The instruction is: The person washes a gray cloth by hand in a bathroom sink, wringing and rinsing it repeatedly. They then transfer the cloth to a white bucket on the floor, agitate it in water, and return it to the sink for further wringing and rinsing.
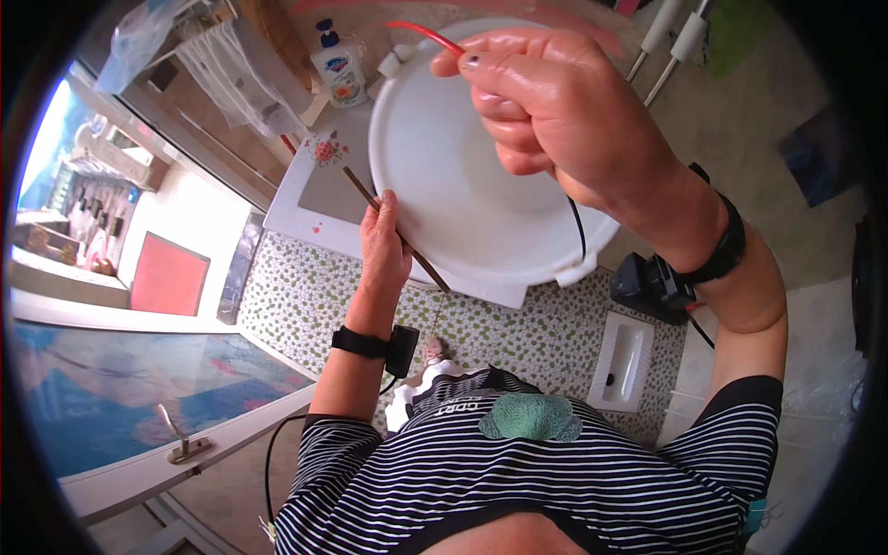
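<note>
My left hand (383, 242) is closed around a thin brown stick (427, 266) that slants across the left rim of a large round white basin (407, 148). Its upper end sticks out past my fingers, its lower end toward the floor. Raised over the basin's far right side, my wet-looking right hand (546, 97) is closed in a pinch. A thin, curved red strip (424, 32) juts leftward from its thumb and forefinger; its kind is unclear. Below that hand, a thin black cord (580, 227) hangs in front of the basin.
A white pump bottle (339, 69) stands behind the basin, on a flower-patterned white counter (326, 148). A squat toilet (622, 361) is set in the pebble-patterned floor (305, 287) at right. At left is a door with a handle (180, 444); white cloths (236, 79) hang at far left.
</note>
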A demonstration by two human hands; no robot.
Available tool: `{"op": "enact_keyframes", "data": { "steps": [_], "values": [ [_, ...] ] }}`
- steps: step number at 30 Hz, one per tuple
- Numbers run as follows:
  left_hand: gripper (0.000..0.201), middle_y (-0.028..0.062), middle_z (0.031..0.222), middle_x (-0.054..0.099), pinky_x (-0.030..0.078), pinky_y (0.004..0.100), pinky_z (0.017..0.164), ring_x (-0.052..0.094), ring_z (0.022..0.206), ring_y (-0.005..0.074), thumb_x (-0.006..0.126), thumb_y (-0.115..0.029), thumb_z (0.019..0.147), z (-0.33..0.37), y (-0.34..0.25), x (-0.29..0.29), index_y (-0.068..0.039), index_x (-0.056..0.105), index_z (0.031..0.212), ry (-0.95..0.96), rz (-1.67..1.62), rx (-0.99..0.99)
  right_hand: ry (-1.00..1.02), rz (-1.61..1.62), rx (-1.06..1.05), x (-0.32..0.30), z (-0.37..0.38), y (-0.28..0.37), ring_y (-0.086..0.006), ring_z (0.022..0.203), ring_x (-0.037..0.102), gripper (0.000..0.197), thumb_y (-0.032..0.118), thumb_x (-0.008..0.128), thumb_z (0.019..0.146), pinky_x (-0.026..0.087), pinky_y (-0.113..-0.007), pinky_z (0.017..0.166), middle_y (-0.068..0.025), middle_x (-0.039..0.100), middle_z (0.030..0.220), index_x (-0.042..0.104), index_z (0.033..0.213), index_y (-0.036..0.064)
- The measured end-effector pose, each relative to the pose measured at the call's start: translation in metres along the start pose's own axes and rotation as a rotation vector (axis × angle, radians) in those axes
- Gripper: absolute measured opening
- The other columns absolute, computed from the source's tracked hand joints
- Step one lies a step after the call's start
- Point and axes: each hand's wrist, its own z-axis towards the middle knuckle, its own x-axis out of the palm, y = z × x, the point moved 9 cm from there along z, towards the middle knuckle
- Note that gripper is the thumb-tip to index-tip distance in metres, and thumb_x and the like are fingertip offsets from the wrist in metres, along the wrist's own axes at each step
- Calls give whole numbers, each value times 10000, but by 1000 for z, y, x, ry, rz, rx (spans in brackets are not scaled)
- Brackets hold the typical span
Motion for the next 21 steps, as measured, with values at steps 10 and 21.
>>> {"op": "enact_keyframes", "data": {
  "steps": [10,21],
  "values": [
    [204,27,530,503,312,199,326,416,368,84,610,-186,766,-13,-125,-16,-14,523,697,-92,505,82,-169,47,78,-29,33,-30,-27,436,213,220,90,405,846,200,-197,393,57,301,568,439,1031,-22],
    [193,8,437,407,229,238,317,335,328,78,604,-123,707,47,-180,47,-16,491,593,75,1229,143,-296,-744,-753,-22,32,-55,-118,640,458,376,21,510,710,387,-251,542,-2,472,698,479,1085,25]
  ]
}}
